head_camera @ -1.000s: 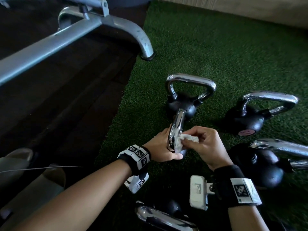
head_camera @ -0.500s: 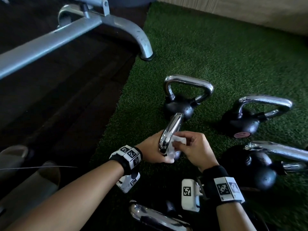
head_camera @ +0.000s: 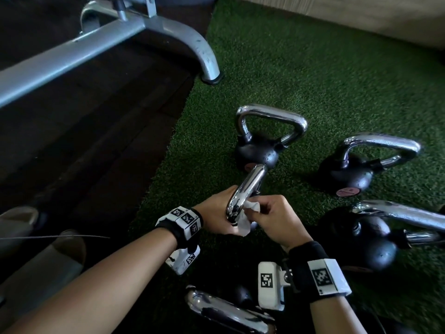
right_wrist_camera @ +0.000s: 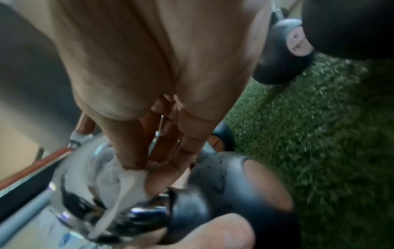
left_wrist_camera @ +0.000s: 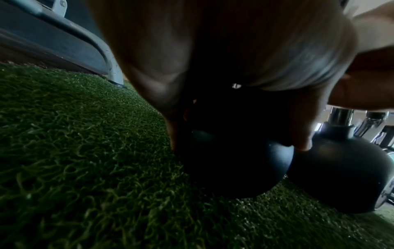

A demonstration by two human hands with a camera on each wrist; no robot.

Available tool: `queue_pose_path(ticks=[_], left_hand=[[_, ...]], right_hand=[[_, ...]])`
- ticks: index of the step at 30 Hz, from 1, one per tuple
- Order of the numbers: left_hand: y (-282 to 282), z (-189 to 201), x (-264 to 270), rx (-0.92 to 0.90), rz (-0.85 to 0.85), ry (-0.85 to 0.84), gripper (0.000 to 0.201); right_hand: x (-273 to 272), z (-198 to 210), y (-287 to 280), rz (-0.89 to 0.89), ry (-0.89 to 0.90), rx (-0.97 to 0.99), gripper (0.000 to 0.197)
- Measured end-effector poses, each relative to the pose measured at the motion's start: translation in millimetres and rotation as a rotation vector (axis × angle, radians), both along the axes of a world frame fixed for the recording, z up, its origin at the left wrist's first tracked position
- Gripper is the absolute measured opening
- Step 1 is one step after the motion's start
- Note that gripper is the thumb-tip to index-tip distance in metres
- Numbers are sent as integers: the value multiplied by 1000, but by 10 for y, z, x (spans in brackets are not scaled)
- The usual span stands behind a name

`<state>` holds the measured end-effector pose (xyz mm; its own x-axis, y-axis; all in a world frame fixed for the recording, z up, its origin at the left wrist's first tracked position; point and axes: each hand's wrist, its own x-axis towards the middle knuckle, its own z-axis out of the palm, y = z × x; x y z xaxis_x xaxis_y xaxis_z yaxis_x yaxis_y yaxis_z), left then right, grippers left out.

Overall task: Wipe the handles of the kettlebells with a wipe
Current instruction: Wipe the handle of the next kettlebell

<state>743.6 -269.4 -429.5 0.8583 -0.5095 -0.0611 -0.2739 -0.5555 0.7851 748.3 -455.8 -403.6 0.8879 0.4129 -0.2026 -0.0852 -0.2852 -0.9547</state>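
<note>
Right hand [head_camera: 277, 219] presses wipe [head_camera: 245, 220] (white) against chrome handle [head_camera: 248, 189]

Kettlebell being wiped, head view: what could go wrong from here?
1. The small black kettlebell is steadied only by the left hand around its base; its chrome handle looks slick, so it might tip or roll against the neighbouring black kettlebell.
2. The right hand pinches the crumpled white wipe against one bend only; the rest of the handle may get missed.

head: high, looking down | wrists: close, low | shared: kettlebell [head_camera: 248, 189]
</note>
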Motion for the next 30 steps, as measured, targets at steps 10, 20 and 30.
queue_pose_path(ticks=[10,20,30], left_hand=[[-4,6,-5,114,-25,-58,79],[2,27,-6,83,-36,-84,77],[22,-31,-59,9,86,30,102]], right_hand=[[-37,-10,-19,-38,253,432,26],[-5,17,44,-210,361,536,38],[-84,-21,202,-460,30,359,26]])
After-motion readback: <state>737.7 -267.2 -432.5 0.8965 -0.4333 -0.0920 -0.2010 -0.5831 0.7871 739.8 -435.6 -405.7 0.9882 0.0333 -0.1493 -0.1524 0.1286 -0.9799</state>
